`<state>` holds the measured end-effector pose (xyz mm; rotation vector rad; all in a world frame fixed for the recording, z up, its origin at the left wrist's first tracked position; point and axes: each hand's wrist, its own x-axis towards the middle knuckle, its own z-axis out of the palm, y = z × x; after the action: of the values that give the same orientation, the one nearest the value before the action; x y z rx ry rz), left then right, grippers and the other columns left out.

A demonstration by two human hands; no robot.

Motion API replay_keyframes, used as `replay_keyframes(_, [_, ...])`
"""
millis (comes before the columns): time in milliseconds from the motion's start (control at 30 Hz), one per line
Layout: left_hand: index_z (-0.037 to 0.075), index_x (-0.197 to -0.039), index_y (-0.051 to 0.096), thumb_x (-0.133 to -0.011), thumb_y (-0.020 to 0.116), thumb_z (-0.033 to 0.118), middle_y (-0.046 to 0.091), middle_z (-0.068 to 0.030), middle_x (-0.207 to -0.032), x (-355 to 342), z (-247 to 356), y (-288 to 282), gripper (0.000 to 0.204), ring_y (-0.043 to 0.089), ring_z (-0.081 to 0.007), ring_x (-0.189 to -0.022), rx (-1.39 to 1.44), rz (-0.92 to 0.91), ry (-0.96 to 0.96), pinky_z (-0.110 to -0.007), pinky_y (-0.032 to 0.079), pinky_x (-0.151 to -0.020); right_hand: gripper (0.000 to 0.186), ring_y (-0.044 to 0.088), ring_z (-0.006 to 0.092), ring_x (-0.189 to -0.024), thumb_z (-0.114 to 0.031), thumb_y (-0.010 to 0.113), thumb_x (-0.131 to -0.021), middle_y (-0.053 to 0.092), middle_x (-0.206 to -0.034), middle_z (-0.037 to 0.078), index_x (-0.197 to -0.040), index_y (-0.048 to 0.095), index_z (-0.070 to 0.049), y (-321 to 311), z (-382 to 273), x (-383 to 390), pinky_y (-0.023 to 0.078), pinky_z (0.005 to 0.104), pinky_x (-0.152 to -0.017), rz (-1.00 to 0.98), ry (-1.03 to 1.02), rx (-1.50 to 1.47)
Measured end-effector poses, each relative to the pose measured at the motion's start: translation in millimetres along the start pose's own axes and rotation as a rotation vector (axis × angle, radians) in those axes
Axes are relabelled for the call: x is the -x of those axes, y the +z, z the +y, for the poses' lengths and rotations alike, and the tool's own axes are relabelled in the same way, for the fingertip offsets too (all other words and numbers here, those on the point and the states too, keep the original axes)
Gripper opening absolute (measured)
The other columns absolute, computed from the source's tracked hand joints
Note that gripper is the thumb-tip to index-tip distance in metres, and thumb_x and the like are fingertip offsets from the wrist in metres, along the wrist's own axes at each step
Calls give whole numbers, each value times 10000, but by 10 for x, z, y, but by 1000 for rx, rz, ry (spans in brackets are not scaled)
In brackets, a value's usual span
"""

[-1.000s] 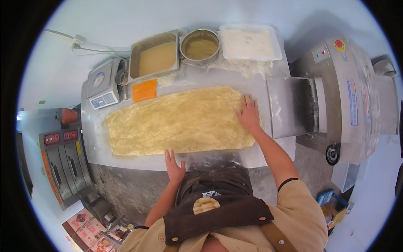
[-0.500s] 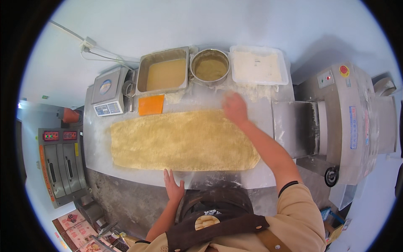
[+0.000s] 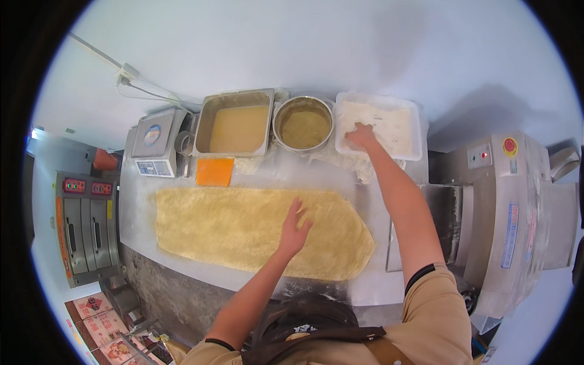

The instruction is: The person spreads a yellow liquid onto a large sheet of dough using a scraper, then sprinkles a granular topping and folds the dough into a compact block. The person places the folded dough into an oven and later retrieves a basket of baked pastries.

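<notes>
A wide, flat sheet of yellowish dough lies along the metal table, its right end tapering. Above its right half my left hand hovers or rests with fingers spread, holding nothing; whether it touches the dough I cannot tell. Stretched out to the far side, my right hand is at the left part of a white plastic tub of flour. Its fingers point at the flour and look apart, though their tips are partly hidden.
Left of the tub stand a round metal bowl with brownish contents and a steel pan of pale yellow mixture. An orange scraper lies before the pan, near a scale. A large machine borders the right; an oven stands left.
My right hand has gone from the dough's far edge to the flour tub. My left hand has moved from the near edge to over the dough. The view has tilted upward.
</notes>
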<state>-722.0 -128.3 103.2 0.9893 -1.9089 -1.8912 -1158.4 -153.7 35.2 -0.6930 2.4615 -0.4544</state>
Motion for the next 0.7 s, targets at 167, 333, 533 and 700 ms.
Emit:
replay_keyframes(167, [180,-1775,35,-1159,526,328,196,-164,-1803,-1392,532,697,801,474,-345,-1544,645,-62,-397,-495,442,-1220,746,651,442,-1307,-336,781,-828,645,-1431,328,-1478,642,4,209,-235,92,533,422,-1117,5,-213,-224])
replay_keyframes(333, [160,-1765,-78,-1138,562,342,212,-143,-1783,-1937,574,1031,914,447,-356,-1552,676,15,-413,-513,424,-1237,621,713,273,-1180,-93,748,-888,747,-1270,129,-1495,632,-38,134,-221,118,580,459,-973,-390,14,-791])
replay_keyframes(533, [108,-1754,-111,-1110,585,302,283,-141,-1749,-2019,713,1272,969,495,-350,-1515,632,-24,-424,-504,452,-1205,543,727,210,-998,-71,743,-878,763,-1158,82,-1415,677,-22,-37,223,-132,577,393,-823,-279,-22,-1158])
replay_keyframes(700, [69,-1758,-39,-1087,601,257,451,-168,-1664,-1763,459,1125,946,588,-340,-1432,523,27,-411,-471,487,-1165,449,740,215,-879,-23,737,-824,773,-1063,140,-1270,738,26,-224,172,-139,591,363,-753,-50,-138,-719])
